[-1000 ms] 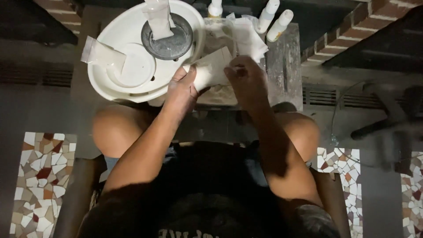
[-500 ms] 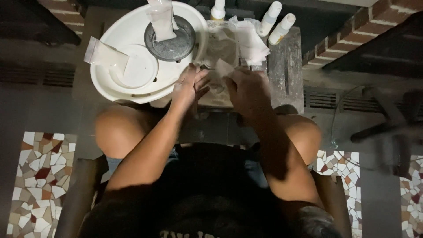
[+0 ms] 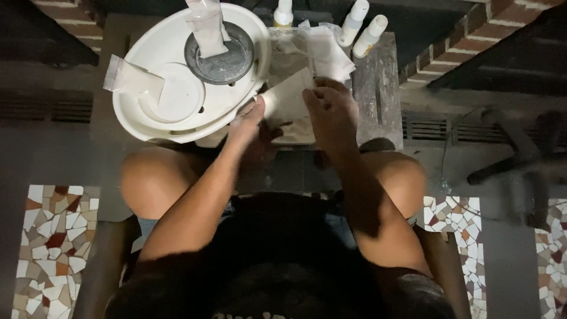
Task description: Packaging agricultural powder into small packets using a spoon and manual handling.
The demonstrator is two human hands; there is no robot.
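I sit on a low seat facing a small grey table (image 3: pixel 378 88). Both hands hold a pale flat bag of powder (image 3: pixel 289 97) over its front edge. My left hand (image 3: pixel 251 121) grips the bag's lower left side. My right hand (image 3: pixel 331 112) pinches its right edge. Behind the bag lie more crumpled clear bags (image 3: pixel 322 50).
A white pottery-wheel basin (image 3: pixel 171 112) with a dark round wheel head (image 3: pixel 220 59) stands to the left; a bag stands on the wheel and another (image 3: pixel 130 74) hangs over the rim. Three white bottles (image 3: pixel 354 18) line the table's back edge. A brick wall (image 3: pixel 472 35) rises at right.
The bag has shifted between my hands: it was crumpled close to my fingers half a second ago and now lies flatter, raised toward the basin. My hands moved slightly apart.
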